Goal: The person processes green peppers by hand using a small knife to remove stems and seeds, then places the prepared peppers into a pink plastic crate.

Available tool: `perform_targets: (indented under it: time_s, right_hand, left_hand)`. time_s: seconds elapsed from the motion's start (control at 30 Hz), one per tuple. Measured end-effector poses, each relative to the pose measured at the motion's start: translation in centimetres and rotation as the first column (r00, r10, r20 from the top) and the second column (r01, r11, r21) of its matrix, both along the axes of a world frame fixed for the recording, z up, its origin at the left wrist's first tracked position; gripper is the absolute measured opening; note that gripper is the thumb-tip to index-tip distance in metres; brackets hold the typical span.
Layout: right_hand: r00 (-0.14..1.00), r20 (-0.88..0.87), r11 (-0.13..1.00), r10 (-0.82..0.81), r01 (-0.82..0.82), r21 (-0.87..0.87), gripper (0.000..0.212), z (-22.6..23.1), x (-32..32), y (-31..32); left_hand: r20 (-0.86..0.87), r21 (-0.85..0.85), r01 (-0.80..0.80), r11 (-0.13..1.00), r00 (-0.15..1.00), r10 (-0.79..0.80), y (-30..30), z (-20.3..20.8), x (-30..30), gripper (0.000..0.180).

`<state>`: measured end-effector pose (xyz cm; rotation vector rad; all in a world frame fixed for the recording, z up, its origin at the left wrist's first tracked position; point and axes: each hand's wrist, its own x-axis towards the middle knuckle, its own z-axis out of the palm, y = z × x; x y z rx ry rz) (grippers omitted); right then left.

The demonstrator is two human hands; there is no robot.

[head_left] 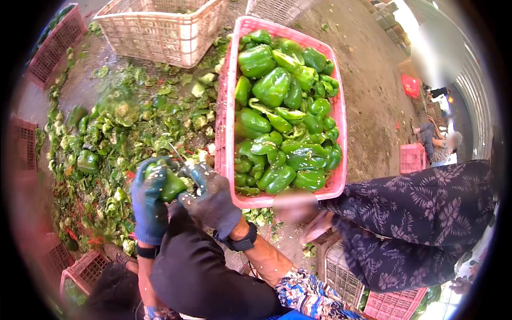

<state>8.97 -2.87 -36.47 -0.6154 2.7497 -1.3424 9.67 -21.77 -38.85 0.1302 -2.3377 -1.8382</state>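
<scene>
My left hand (149, 200), in a blue-grey work glove, is closed around a green bell pepper (173, 185). Beside it my right hand (213, 194), gloved alike and dotted with pale seeds, grips a small knife (177, 153) whose thin blade points up and away to the left. The knife's handle is mostly hidden in the glove. The pepper's cut end, with pale flesh showing, faces my right hand. Just beyond that hand stands a pink plastic crate (226, 117) heaped with green peppers (273, 87), some of them cut open and sprinkled with seeds.
Pepper scraps (114, 136) litter the floor on the left, a few whole peppers (88, 161) among them. A dirty whitish crate (160, 37) stands at the far left. Close on the right sits a person in dark leaf-patterned trousers (421, 208). More pink crates (412, 158) stand around.
</scene>
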Motion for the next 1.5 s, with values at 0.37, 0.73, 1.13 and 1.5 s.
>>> perform_targets:
  time_s: [0.37, 0.73, 1.13, 1.5]
  right_hand:
    - [0.945, -0.1, 0.932, -0.311, 0.283, -0.228, 0.048, 4.5, -3.1, -1.1]
    - [0.571, 0.505, 0.315, -0.647, 0.804, -0.504, 0.034, 15.4, 3.3, 13.9]
    - [0.777, 0.319, 0.539, -0.543, 0.613, -0.578, 0.035, 17.1, 1.6, 14.7]
    - [0.585, 0.808, 0.829, -0.071, 0.485, -0.278, 0.031, 18.2, -1.7, 6.0]
  left_hand:
    - [0.185, 0.38, -0.273, 0.884, 0.959, 0.217, 3.4, 11.3, -3.6, 0.038]
    - [0.073, -0.683, 0.672, 0.286, 0.452, -0.889, 13.0, 12.6, -9.6, 0.037]
    - [-0.264, -0.638, 0.634, 0.437, 0.353, -0.898, 15.5, 9.5, -7.8, 0.061]
    - [0.273, 0.318, -0.361, 0.877, 0.921, 0.28, -5.4, 4.5, 1.0, 0.043]
